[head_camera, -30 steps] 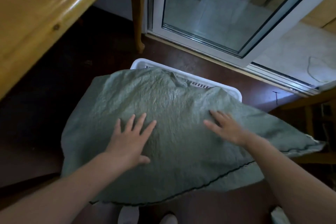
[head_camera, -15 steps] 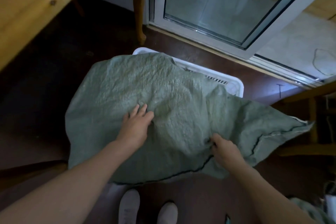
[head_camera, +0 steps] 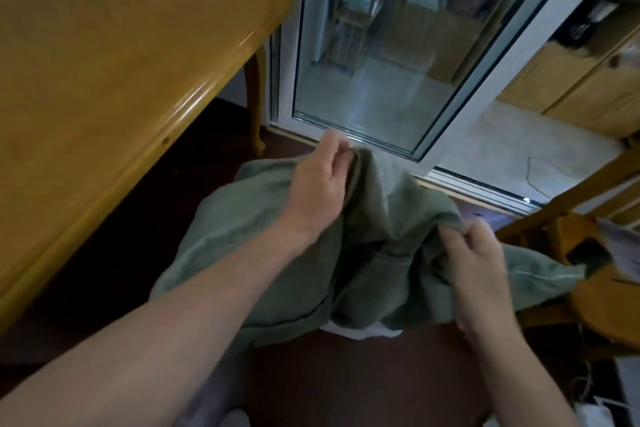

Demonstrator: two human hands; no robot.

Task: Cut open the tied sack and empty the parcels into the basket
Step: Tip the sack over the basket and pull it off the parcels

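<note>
A limp grey-green woven sack (head_camera: 249, 253) hangs crumpled in front of me, lifted off the floor. My left hand (head_camera: 320, 184) pinches a fold of the sack at its top. Lower and to the right, my right hand (head_camera: 474, 263) grips another bunch of the fabric. Only a small white strip of the basket (head_camera: 360, 332) shows under the sack's lower edge; the rest of it is covered. No parcels are visible.
A yellow wooden table (head_camera: 114, 62) fills the upper left, one leg near the glass door (head_camera: 381, 55). A wooden chair (head_camera: 588, 274) stands at the right. Dark floor (head_camera: 346, 378) lies below the sack.
Both hands went from pressing flat on the sack to gripping folds of it and lifting it up. The view has tilted upward, and the sack now covers nearly all of the basket.
</note>
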